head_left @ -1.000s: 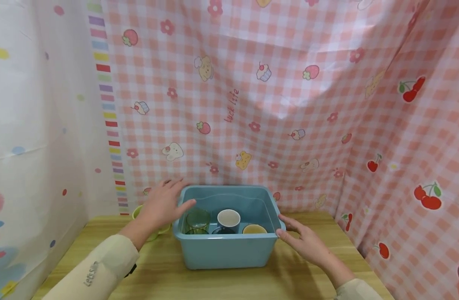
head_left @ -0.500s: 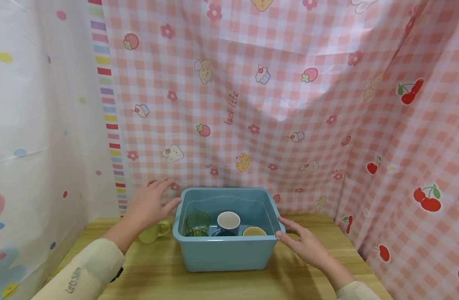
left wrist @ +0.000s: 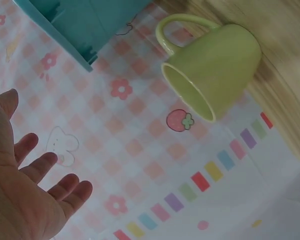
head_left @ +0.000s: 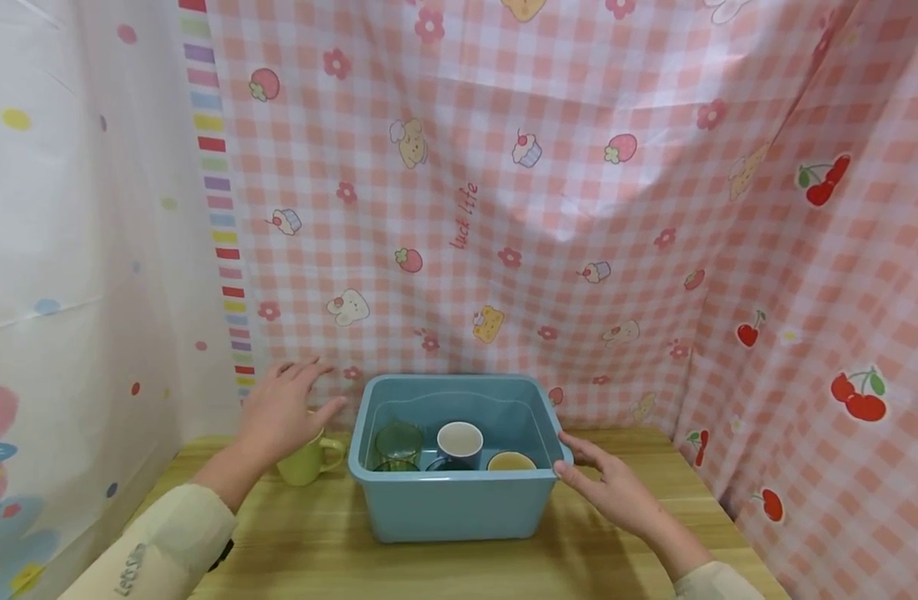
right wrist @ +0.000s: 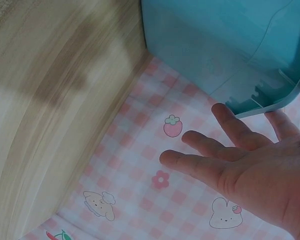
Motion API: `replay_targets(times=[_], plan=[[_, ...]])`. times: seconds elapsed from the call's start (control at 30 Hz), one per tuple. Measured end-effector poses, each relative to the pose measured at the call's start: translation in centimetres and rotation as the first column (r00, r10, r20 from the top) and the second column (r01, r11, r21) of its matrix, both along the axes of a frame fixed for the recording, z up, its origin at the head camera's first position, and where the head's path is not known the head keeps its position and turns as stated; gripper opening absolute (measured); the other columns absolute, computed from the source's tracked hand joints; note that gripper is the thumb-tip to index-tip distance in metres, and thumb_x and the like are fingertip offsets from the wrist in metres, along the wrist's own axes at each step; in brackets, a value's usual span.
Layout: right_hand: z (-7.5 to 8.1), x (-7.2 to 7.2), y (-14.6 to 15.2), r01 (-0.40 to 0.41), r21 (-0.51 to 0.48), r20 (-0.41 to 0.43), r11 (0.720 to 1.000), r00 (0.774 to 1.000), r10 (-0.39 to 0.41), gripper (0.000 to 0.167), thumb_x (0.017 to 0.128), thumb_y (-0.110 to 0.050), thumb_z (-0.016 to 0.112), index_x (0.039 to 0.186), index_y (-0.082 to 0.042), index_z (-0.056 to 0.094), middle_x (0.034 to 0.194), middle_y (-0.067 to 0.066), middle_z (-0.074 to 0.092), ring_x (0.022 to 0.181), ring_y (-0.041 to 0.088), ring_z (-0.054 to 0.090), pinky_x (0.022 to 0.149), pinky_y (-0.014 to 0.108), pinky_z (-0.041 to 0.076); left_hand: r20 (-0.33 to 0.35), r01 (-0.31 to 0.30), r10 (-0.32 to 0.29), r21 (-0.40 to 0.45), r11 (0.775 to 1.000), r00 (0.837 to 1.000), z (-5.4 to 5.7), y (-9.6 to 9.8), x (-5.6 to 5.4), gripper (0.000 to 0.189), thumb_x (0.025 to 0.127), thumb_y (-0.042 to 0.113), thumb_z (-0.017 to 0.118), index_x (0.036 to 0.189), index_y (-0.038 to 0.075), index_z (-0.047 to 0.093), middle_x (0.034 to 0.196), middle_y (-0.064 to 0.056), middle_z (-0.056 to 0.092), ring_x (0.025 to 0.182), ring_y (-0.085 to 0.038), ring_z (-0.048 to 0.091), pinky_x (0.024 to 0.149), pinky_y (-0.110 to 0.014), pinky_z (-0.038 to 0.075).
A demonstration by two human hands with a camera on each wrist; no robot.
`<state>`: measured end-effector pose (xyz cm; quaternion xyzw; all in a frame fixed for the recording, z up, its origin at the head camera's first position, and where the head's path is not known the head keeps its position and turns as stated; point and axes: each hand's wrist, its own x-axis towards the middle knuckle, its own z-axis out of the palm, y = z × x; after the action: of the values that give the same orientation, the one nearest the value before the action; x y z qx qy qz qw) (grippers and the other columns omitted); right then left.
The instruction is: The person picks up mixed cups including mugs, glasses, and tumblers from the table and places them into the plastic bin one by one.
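A light blue plastic bin (head_left: 459, 510) stands on the wooden table, holding several cups. In it I see a green glass (head_left: 398, 440), a mug with a white inside (head_left: 460, 440) and a cup with a yellow inside (head_left: 511, 461). My right hand (head_left: 612, 492) holds the bin's right rim lightly, thumb over the edge and index finger beneath; its other fingers stretch out in the right wrist view. Left of the bin stands a yellow-green mug (left wrist: 215, 70), handle toward the bin. My left hand (head_left: 278, 417) hovers beside and above it, fingers spread, holding nothing.
A pink checked cloth (head_left: 504, 208) hangs behind the table, with another cherry-printed cloth (head_left: 826, 333) on the right. At the left hangs a white dotted sheet (head_left: 68, 250). The wooden tabletop (head_left: 459, 571) extends in front of the bin.
My left hand has moved left, away from over the bin's left rim to beside the yellow-green mug, which shows more now. My right hand stays at the bin's right rim.
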<state>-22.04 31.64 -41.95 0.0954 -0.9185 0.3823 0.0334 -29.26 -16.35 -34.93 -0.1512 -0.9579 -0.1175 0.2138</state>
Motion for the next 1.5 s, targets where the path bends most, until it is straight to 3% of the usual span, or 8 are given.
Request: replay_targets(times=[0.23,0.5,0.63,0.9,1.3,1.5], plan=[[0.2,-0.1,-0.1,-0.001,0.009,-0.008,1.0,1.0,0.001,0.065,0.107,-0.048,0.062,0.163,-0.019,0.046,0.143,0.018,0.068,0.142,0.046,0.056,0.105,0.063,0.055,-0.022,0.019,-0.018,0.05,0.999,1.0,0.2,-1.7,0.2,0.065,0.099,0.046,0.074,0.147,0.005,0.061,0.151,-0.025,0.062,0.14,-0.054,0.049,0.118,-0.069,0.04],[0.3,0.0,-0.2,0.003,0.015,-0.001,1.0,1.0,-0.003,0.065,0.107,-0.049,0.062,0.163,-0.02,0.047,0.143,0.017,0.069,0.142,0.045,0.057,0.105,0.064,0.055,-0.004,-0.007,0.007,0.07,0.998,1.0,0.0,-3.9,0.6,0.071,0.1,0.054,0.071,0.146,0.002,0.061,0.155,-0.031,0.054,0.141,-0.058,0.048,0.118,-0.072,0.037],[0.2,0.1,-0.2,0.005,0.012,0.002,1.0,1.0,-0.005,0.065,0.107,-0.049,0.062,0.163,-0.02,0.047,0.143,0.017,0.069,0.142,0.045,0.057,0.104,0.063,0.056,0.034,-0.022,0.018,0.105,0.994,0.999,-0.4,-4.8,1.0,0.078,0.1,0.062,0.066,0.15,0.004,0.057,0.158,-0.03,0.051,0.14,-0.06,0.047,0.116,-0.075,0.037],[0.0,0.2,-0.1,0.005,0.009,0.005,1.0,1.0,-0.005,0.064,0.107,-0.047,0.062,0.163,-0.019,0.047,0.142,0.017,0.069,0.141,0.043,0.058,0.103,0.062,0.056,0.11,-0.07,0.056,0.124,0.99,0.992,-1.6,-6.7,1.3,0.075,0.102,0.054,0.067,0.153,0.0,0.052,0.158,-0.035,0.047,0.14,-0.063,0.043,0.112,-0.079,0.038],[0.0,0.2,0.0,-0.001,-0.001,0.006,1.0,1.0,0.001,0.064,0.108,-0.047,0.061,0.163,-0.019,0.046,0.143,0.017,0.069,0.143,0.045,0.057,0.105,0.062,0.056,0.096,-0.091,0.08,0.125,0.988,0.992,-2.7,-8.1,1.8,0.075,0.103,0.057,0.064,0.151,0.0,0.053,0.152,-0.034,0.056,0.132,-0.063,0.052,0.101,-0.078,0.046],[0.0,-0.1,0.1,-0.013,-0.013,0.009,1.0,1.0,0.013,0.064,0.108,-0.047,0.061,0.164,-0.019,0.045,0.147,0.018,0.066,0.142,0.044,0.057,0.104,0.061,0.057,0.127,-0.093,0.076,0.134,0.987,0.989,-3.2,-8.6,1.7,0.075,0.103,0.056,0.065,0.15,-0.002,0.053,0.147,-0.032,0.061,0.13,-0.06,0.057,0.099,-0.074,0.05]])
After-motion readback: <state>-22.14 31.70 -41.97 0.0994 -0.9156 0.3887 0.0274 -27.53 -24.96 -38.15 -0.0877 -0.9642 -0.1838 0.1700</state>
